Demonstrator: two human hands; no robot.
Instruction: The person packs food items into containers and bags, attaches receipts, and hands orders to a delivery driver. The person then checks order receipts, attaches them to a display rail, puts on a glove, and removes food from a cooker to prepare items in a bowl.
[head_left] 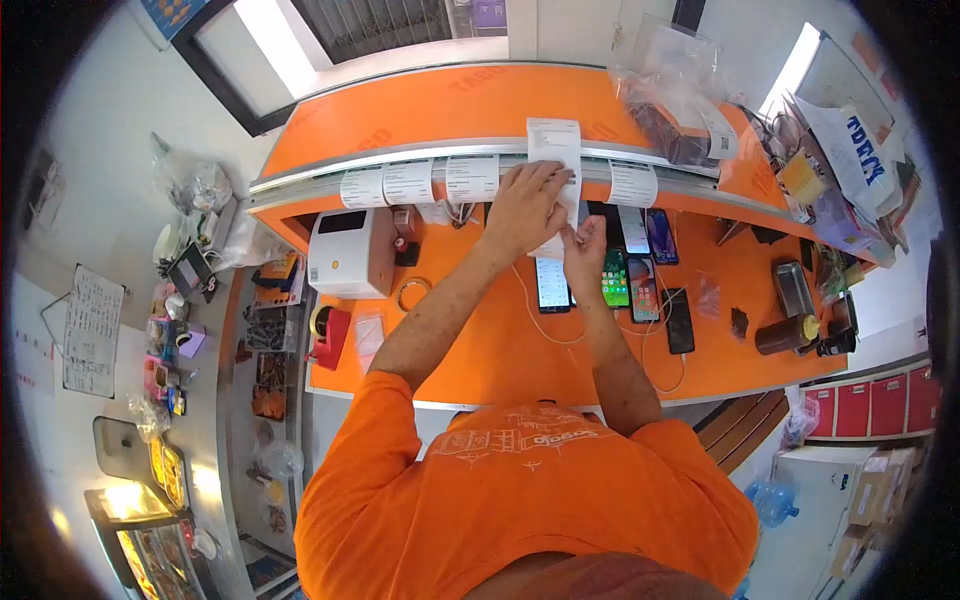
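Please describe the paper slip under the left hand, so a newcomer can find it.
Find the orange counter, then the metal rail along its raised shelf. Among the white slips lined up there, take the paper slip under the left hand: only this one reaches above the rail, over the shelf's orange top.

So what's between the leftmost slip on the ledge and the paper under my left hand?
Two more slips lie between it and the paper in the head view.

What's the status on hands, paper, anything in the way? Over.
Left hand over long paper slip. Right hand near its lower end, grip unclear. Phones crowd close around right hand.
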